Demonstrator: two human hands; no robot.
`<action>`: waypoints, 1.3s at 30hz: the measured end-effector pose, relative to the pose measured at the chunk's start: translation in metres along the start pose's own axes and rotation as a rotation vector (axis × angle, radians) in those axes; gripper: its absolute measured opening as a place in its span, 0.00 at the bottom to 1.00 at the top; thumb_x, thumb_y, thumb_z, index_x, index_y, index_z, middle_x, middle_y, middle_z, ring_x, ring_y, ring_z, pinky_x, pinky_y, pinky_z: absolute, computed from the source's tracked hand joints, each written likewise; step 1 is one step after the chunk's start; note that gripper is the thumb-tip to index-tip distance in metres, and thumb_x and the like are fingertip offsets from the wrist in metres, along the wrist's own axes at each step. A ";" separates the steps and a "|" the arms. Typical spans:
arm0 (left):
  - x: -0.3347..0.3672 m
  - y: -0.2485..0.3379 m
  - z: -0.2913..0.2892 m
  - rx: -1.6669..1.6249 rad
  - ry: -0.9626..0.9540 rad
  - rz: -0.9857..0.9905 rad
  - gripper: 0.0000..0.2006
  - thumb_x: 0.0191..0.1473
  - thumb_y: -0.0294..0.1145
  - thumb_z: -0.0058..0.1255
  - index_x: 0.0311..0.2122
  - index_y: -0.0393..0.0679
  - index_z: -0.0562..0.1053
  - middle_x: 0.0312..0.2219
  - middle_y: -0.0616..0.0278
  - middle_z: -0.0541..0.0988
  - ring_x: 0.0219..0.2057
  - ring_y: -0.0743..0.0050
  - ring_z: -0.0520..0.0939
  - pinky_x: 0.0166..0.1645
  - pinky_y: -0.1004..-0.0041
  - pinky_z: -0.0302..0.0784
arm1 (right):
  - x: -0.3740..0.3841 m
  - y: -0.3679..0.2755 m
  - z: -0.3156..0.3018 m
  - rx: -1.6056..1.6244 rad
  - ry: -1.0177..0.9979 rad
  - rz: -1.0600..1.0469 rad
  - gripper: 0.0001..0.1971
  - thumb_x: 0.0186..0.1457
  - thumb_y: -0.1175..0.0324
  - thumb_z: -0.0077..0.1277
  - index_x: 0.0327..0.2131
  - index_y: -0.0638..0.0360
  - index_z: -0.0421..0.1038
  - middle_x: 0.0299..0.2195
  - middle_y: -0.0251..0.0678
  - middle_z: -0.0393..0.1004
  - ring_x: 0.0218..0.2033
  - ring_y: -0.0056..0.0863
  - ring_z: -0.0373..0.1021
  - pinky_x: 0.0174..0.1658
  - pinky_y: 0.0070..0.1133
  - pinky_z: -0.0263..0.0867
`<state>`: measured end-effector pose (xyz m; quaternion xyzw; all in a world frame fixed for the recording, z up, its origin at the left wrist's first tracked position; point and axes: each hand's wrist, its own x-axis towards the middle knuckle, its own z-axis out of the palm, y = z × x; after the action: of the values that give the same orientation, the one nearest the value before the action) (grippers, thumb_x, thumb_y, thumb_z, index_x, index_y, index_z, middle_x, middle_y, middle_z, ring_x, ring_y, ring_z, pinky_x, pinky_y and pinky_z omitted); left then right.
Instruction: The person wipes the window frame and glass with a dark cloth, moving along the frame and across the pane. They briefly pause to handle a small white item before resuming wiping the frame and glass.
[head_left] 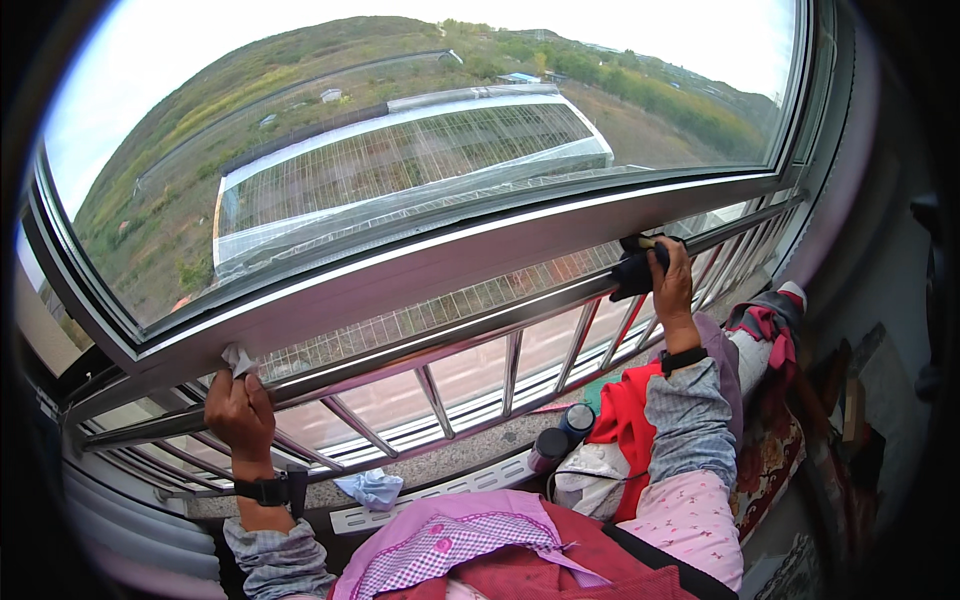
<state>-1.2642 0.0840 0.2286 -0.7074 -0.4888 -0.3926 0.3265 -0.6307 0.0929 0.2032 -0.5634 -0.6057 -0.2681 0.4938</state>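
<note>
My left hand pinches a crumpled white tissue or small cloth against the lower window frame, near its left end. Farther right, my right hand is closed around a black cloth at the top bar of the metal railing. A small yellowish bit shows at the top of the black cloth, and I cannot tell what it is. Part of the cloth hangs over the bar. Above both hands is the large window pane.
Below the railing runs a speckled stone sill. Two dark-lidded bottles stand there beside a red cloth. A crumpled pale blue cloth lies near a white slotted strip. More fabric and clutter fill the right side.
</note>
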 end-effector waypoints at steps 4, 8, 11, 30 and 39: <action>0.000 0.000 0.002 0.010 0.005 -0.010 0.15 0.60 0.30 0.45 0.22 0.34 0.72 0.22 0.45 0.70 0.23 0.41 0.73 0.28 0.52 0.66 | 0.029 0.081 -0.022 -0.001 0.386 0.566 0.22 0.67 0.53 0.47 0.51 0.65 0.70 0.46 0.49 0.77 0.47 0.45 0.74 0.53 0.30 0.67; 0.000 0.001 0.004 0.013 0.029 -0.030 0.16 0.60 0.30 0.45 0.21 0.34 0.72 0.22 0.46 0.70 0.23 0.41 0.73 0.28 0.52 0.66 | 0.075 0.095 0.001 0.475 0.550 0.671 0.28 0.68 0.53 0.47 0.59 0.68 0.62 0.56 0.42 0.70 0.55 0.35 0.66 0.60 0.27 0.59; -0.001 0.000 0.006 0.038 0.042 -0.024 0.16 0.59 0.31 0.45 0.21 0.35 0.72 0.21 0.48 0.69 0.23 0.43 0.73 0.27 0.54 0.65 | 0.075 0.023 0.042 0.084 0.264 0.501 0.33 0.67 0.54 0.46 0.66 0.67 0.52 0.66 0.60 0.52 0.67 0.54 0.52 0.67 0.37 0.52; -0.010 -0.012 0.012 0.027 0.029 0.005 0.18 0.63 0.29 0.39 0.23 0.30 0.69 0.24 0.41 0.69 0.24 0.36 0.71 0.29 0.48 0.64 | 0.082 0.065 0.020 -0.117 0.200 0.556 0.30 0.62 0.73 0.47 0.65 0.68 0.52 0.64 0.59 0.57 0.64 0.54 0.57 0.66 0.36 0.56; -0.012 -0.013 0.012 0.010 0.043 -0.026 0.22 0.67 0.34 0.34 0.22 0.30 0.68 0.25 0.42 0.70 0.24 0.39 0.72 0.28 0.52 0.65 | 0.050 0.087 0.020 -0.118 0.182 0.313 0.34 0.57 0.80 0.47 0.67 0.62 0.51 0.64 0.57 0.57 0.64 0.53 0.59 0.64 0.36 0.59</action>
<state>-1.2757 0.0931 0.2132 -0.6909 -0.4927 -0.4095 0.3350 -0.5483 0.1503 0.2208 -0.6523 -0.4467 -0.2728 0.5483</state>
